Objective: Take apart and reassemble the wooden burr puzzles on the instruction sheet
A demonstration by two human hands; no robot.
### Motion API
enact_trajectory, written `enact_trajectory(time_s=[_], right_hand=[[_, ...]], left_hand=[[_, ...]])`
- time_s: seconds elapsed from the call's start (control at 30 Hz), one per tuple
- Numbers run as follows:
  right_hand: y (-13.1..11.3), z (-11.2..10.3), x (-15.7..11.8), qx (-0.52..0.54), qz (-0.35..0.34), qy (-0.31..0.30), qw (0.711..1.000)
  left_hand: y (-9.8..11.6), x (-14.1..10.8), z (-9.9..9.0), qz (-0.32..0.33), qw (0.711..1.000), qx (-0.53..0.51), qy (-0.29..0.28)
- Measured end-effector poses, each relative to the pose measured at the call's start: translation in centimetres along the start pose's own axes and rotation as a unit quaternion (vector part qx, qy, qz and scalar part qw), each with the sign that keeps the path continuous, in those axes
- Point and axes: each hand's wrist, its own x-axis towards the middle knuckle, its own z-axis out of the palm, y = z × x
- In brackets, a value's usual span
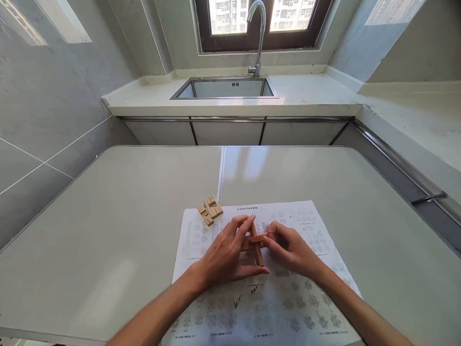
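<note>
Several interlocked wooden puzzle pieces [258, 252] form a small cross-like assembly above the printed sheet [273, 307]. My left hand [230, 252] grips it from the left, fingertips at its top and thumb near its lower end. On the other side, my right hand [290, 247] pinches the end of a horizontal wooden piece [258, 238] that lies across the upright one. Fingers partly cover the joint, so how the pieces fit together is not fully visible. Loose notched wooden pieces [210, 209] rest beyond my left hand, at the sheet's upper left corner.
The sheet shows rows of small printed diagrams and lies on a pale table [108, 230] with a seam down its middle. Past the table are a counter [306, 93], a sink [230, 89], a tap [260, 33] and a window. A tiled wall [46, 96] borders the left side.
</note>
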Motion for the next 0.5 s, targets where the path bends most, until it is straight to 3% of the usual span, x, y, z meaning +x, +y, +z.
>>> enact_trajectory(time_s=[0.2, 0.5], right_hand=[[-0.24, 0.13, -0.01, -0.007, 0.006, 0.009, 1.0], [-0.59, -0.02, 0.11, -0.02, 0.007, -0.012, 1.0]], left_hand=[[-0.24, 0.03, 0.22, 0.008, 0.999, 0.013, -0.034], [-0.03, 0.08, 0.24, -0.02, 0.999, 0.018, -0.027]])
